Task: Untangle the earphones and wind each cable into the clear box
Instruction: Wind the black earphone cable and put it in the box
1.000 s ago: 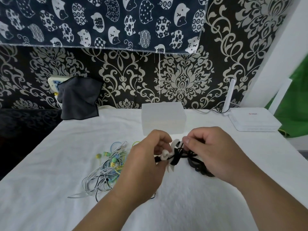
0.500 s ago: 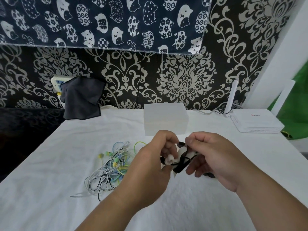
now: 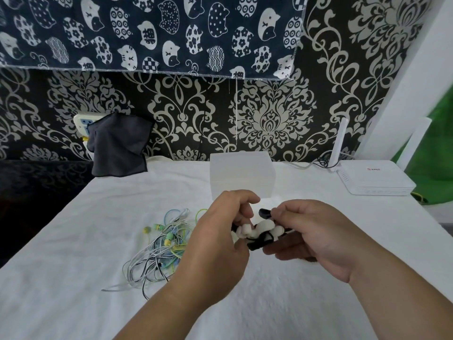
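lower left of centre: loose tangle of white, green and blue earphones [image 3: 161, 246] lying on white cloth [image 3: 73, 241], nobody touching it. 
centre: left hand [image 3: 220, 239] curling fingers, pinching white end of black-and-white earphone bundle [image 3: 263, 233]. 
upper centre: clear box [image 3: 241, 175] sitting just beyond hands. 
right of centre: right hand [image 3: 313, 231] pinching black cable on top, lower fingers cradling bundle underneath. 
doing it well: anchoring white end, easing black loop out slowly. yanking is likely tightening knot.
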